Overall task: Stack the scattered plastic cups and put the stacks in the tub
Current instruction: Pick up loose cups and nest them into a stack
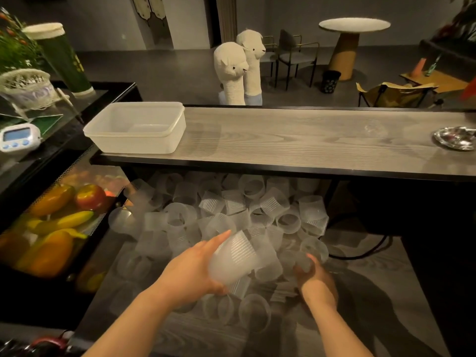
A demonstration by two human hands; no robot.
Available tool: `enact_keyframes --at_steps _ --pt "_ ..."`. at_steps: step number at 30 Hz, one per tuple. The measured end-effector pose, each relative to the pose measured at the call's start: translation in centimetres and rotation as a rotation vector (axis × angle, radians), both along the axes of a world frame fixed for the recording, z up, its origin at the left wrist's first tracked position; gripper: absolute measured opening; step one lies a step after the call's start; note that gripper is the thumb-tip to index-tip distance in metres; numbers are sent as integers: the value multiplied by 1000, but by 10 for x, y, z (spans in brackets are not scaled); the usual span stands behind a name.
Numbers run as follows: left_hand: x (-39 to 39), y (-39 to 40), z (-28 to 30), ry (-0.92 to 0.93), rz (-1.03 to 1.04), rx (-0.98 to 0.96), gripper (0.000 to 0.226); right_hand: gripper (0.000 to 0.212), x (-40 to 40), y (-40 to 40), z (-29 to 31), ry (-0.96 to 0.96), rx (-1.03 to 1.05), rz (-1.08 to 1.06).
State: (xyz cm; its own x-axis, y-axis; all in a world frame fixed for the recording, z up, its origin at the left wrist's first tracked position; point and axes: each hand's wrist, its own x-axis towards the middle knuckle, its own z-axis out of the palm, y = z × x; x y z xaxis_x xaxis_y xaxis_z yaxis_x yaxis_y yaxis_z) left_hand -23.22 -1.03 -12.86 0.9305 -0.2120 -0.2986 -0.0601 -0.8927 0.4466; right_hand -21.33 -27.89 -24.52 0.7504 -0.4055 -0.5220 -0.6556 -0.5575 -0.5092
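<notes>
Dim warm light, wide-angle bending at edges, dark shadow across the lower counter.

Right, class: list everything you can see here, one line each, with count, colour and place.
tub: one, translucent white, left on upper shelf
cups: many, frosted clear, heaped on lower counter
metal dish: one, silver, right on shelf
timer: one, white, far left
fruit: several, yellow, orange, red, in left case
alpaca toys: two, cream, behind shelf
round table: one, pale, back right
left hand: holds a cup
right hand: grips a cup
</notes>
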Motion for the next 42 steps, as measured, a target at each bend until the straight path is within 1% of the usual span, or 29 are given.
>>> enact_keyframes --at_steps 2,4,5,6,8,9,10,12,14,16,19,21,22,23,24,25,26,27,29,30,32,34,36,38,39,41,42 --pt "0 -1 -1 15 -5 -7 116 48 -8 -6 11 -126 -27 -69" --pt "0 -3 -2 29 -16 -9 115 44 -14 -10 25 -292 -8 -140" --pt "0 -5 -3 30 -24 -11 115 42 -15 -11 33 -358 55 -192" --pt "0 -6 -4 29 -35 -15 115 38 -14 -12 42 -399 170 -250" --pt "1 -11 -5 32 -59 -31 114 24 -10 -12 58 -360 497 -330" --pt "1 -13 -5 35 -71 -45 114 18 -8 -12 66 -316 655 -328" --pt "1 -16 -5 39 -82 -62 113 16 -8 -12 73 -277 769 -281" --pt "3 -20 -3 50 -95 -105 114 20 -8 -12 81 -214 888 -103" --pt "5 -24 -1 52 -120 -129 113 26 -8 -12 86 -140 935 68" --pt "8 -29 2 46 -154 -131 113 25 -5 -9 86 -84 904 177" --pt "9 -35 6 36 -183 -119 113 22 -3 1 81 -57 779 344" --pt "11 -35 7 23 -184 -86 114 26 -4 8 74 -68 762 367" --pt "12 -33 7 20 -171 -84 114 28 -4 9 68 -92 740 319" --pt "13 -31 6 13 -156 -84 113 29 -2 7 61 -133 662 234" --pt "13 -28 6 3 -142 -80 113 25 1 3 51 -189 508 145" --pt "14 -26 5 -7 -126 -79 112 19 4 -2 40 -218 291 116" --pt "13 -24 5 -11 -111 -81 112 23 7 -8 28 -186 99 156" --pt "13 -23 4 -12 -101 -87 111 31 9 -14 15 -110 -11 239" --pt "14 -20 3 -8 -94 -87 111 39 13 -20 -3 31 -76 355" --pt "14 -19 3 -3 -94 -81 111 38 14 -21 -8 69 -88 372" --pt "12 -17 4 9 -94 -70 112 33 13 -23 -13 76 -91 321" --pt "11 -15 4 21 -90 -62 114 31 9 -26 -11 8 -58 225" --pt "11 -11 3 29 -88 -45 115 32 4 -28 -4 -134 28 166" --pt "10 -9 1 38 -88 -35 116 37 -4 -29 13 -296 147 115" --pt "10 -9 0 40 -90 -37 116 41 -7 -27 25 -355 233 55" --pt "7 -11 -2 44 -93 -45 115 47 -11 -22 46 -453 453 -63" --pt "6 -13 -2 48 -97 -47 114 48 -13 -18 57 -478 563 -88"
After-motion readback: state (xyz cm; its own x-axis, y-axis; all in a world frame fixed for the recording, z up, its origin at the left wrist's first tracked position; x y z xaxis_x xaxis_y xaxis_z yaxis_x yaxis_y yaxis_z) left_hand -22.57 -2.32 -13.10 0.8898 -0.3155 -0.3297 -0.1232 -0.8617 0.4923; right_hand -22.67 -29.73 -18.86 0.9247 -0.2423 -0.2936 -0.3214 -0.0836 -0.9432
